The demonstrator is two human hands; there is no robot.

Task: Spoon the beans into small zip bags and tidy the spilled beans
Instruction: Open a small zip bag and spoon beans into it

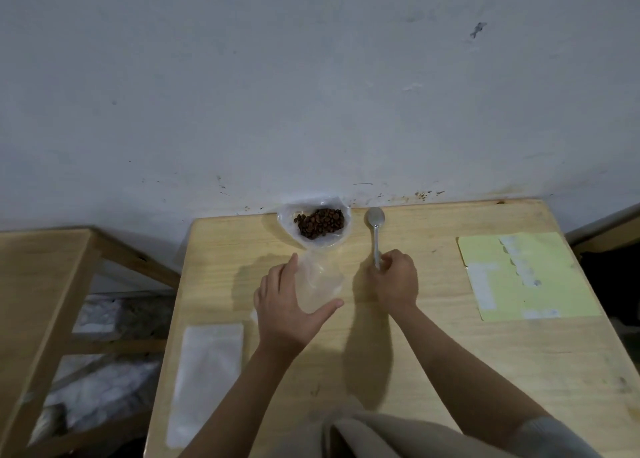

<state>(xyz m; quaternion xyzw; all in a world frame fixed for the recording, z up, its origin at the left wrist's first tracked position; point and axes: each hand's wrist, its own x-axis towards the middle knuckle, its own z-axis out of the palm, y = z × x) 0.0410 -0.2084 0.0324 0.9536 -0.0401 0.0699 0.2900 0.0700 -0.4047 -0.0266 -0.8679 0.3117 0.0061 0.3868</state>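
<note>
Lengthwise toward the wall, spoon, bowl far, handle in right hand fingers; left hand fingers spread wide.

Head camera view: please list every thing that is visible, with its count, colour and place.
beans: one heap, dark brown, inside the open bag at the table's far edge
open bag: one, clear plastic, by the wall, holding the beans
small zip bag: one, clear, just in front of the open bag
spoon: one, silver, right of the open bag, bowl toward the wall
flat bags: one pile, whitish, near left of the table
sheet: one, pale yellow with white patches, right side of the table
table: one, light wood
shelf: one, light wood, left of the table
left hand: one, on the small zip bag
right hand: one, holds the spoon's handle
</note>
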